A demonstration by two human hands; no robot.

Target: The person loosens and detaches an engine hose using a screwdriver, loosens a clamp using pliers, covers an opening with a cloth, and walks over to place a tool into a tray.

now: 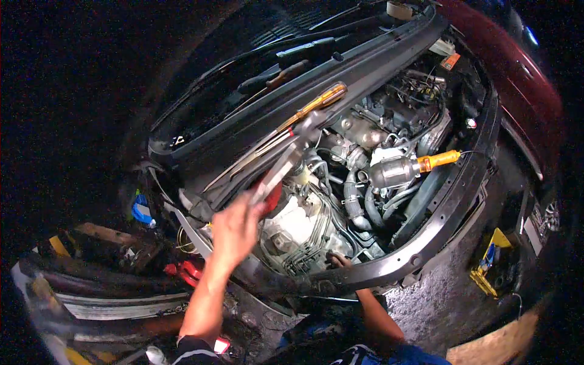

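My left hand (234,228) is raised over the near left side of the engine bay, its fingers wrapped around the handle of a hammer (285,167). The hammer slants up and away, and both it and the hand are smeared by motion. Lower down, my right hand (340,260) reaches past the front crossbar (389,260) into the engine bay. Only a small part of that hand shows, and its fingers are mostly hidden in shadow. Between the hands lie a bright metal housing (292,226) and several thin pipes.
A caged work lamp (398,173) with an orange handle rests over the hoses. A long screwdriver (322,100) with a yellow handle lies along the cowl. A yellow stand (486,267) is on the floor at right. A red car body (517,73) stands beyond.
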